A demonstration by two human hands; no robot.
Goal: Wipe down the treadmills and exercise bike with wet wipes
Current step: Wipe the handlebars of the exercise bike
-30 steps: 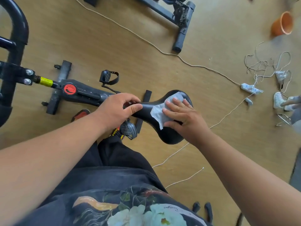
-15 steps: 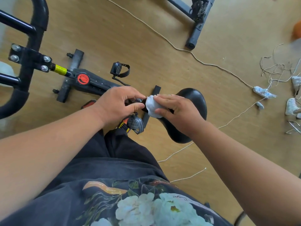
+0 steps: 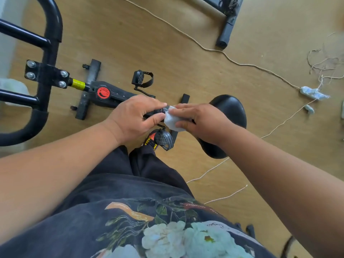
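I look down on a black exercise bike (image 3: 111,94) standing on a wooden floor. Its black saddle (image 3: 230,110) sits at centre right. My left hand (image 3: 135,118) grips the narrow nose of the saddle, fingers curled over it. My right hand (image 3: 202,121) holds a bunched white wet wipe (image 3: 172,121) against the saddle's nose, right beside my left fingers. The black handlebar (image 3: 50,58) curves along the left edge. Two pedals show, one far (image 3: 142,78) and one near (image 3: 164,139).
A thin white cord (image 3: 204,48) runs across the floor to a white power strip (image 3: 312,94) at the right. The black foot of another machine (image 3: 226,32) lies at the top. Loose tangled string (image 3: 323,66) lies at the far right.
My right hand has slid the wipe from the wide back of the saddle forward to its nose, bunching it. My view has shifted so the handlebar shows more.
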